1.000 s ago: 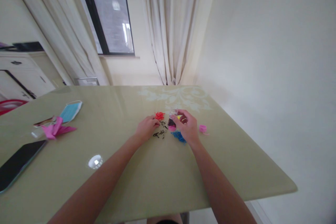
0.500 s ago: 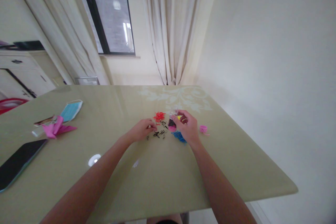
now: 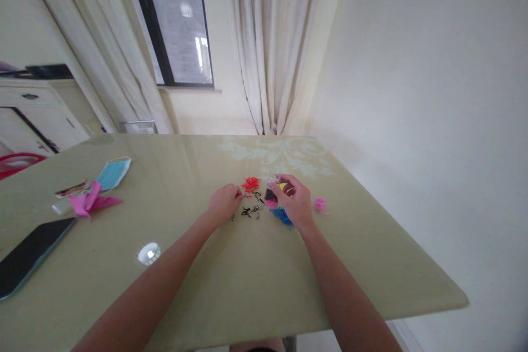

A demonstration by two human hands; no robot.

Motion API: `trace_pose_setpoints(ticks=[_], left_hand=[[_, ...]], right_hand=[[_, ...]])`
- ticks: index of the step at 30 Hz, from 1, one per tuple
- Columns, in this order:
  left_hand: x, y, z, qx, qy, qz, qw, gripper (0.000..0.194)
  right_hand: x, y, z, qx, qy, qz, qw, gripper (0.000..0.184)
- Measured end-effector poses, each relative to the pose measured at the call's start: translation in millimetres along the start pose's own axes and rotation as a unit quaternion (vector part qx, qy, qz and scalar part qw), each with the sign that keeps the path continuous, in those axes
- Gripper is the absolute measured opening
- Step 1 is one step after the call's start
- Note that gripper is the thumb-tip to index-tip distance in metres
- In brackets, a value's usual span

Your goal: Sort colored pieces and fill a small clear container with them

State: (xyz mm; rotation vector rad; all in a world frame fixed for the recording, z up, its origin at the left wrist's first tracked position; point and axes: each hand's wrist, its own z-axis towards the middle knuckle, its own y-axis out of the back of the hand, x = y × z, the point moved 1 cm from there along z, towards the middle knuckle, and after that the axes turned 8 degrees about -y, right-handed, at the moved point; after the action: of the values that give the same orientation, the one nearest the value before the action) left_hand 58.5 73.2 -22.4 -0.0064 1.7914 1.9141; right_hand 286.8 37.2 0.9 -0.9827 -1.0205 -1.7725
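Note:
My right hand (image 3: 295, 201) grips a small clear container (image 3: 273, 177), tilted over the table. Black, pink and yellow bits show inside or behind its clear wall. My left hand (image 3: 225, 202) is closed in a pinch beside the piles; whatever its fingertips hold is too small to make out. Between the hands lie scattered black rubber bands (image 3: 247, 212), with a pile of red rubber bands (image 3: 250, 184) beyond them. A heap of blue rubber bands (image 3: 282, 216) sits just under my right hand. Further right is a small pink bundle (image 3: 320, 204).
To the left on the table (image 3: 231, 286) are a dark phone (image 3: 35, 256), a pink folded-paper shape (image 3: 91, 201), a blue face mask (image 3: 114, 174) and a small round shiny object (image 3: 149, 253) beside my left forearm. A wall (image 3: 421, 121) rises along the right side.
My left hand has drawn back slightly from the black bands, up and to the left, with its fingers curled closer. My right hand and the container stay nearly still.

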Motion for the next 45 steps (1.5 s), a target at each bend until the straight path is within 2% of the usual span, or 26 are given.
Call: trace_pose_setpoints(ticks=[3,6,8,12,16,21,26,30,33,36,39,42,45], left_hand=[[5,7.3,1,0.025,-0.006,-0.010,1.000,0.024],[8,14.7,3,0.084,-0.047,-0.051,0.994,0.016],[6,16.5,6,0.102,-0.068,-0.069,0.990,0.017],[-8,10.3,12,0.055,-0.083,-0.063,0.993,0.025],[-26,-3.7,17,0.007,-0.093,-0.044,0.995,0.021],[-36,-15.6,21,0.003,-0.112,-0.027,0.993,0.014],[-36,-13.8,19,0.010,-0.134,-0.032,0.990,0.013],[-32,-6.1,8,0.022,-0.154,-0.051,0.987,0.010],[-25,1.1,-4,0.005,-0.142,-0.073,0.987,0.012],[-15,12.2,-13,-0.036,-0.098,-0.131,0.986,0.017],[-10,30.7,-17,-0.107,-0.057,-0.211,0.970,0.017],[-17,53.1,-18,-0.155,-0.069,-0.269,0.948,0.016],[-33,71.5,-16,-0.161,-0.102,-0.302,0.934,0.012]], right_hand=[[0,0,0,0.000,0.001,0.002,1.000,0.036],[1,0,0,-0.002,0.000,0.005,1.000,0.037],[2,0,0,-0.002,0.000,0.004,1.000,0.038],[4,1,0,-0.006,-0.003,0.003,1.000,0.039],[2,1,1,-0.004,-0.002,0.003,1.000,0.038],[1,2,1,-0.004,-0.002,0.005,1.000,0.037],[2,3,1,-0.005,-0.001,0.006,1.000,0.035],[2,3,1,-0.008,-0.003,0.004,1.000,0.036],[3,2,0,-0.005,-0.001,0.004,1.000,0.036],[3,-3,-3,0.010,0.006,0.000,1.000,0.036],[4,-10,-8,0.041,0.019,-0.014,0.999,0.032],[7,-15,-14,0.072,0.037,-0.032,0.996,0.030],[10,-18,-19,0.093,0.051,-0.041,0.994,0.030]])
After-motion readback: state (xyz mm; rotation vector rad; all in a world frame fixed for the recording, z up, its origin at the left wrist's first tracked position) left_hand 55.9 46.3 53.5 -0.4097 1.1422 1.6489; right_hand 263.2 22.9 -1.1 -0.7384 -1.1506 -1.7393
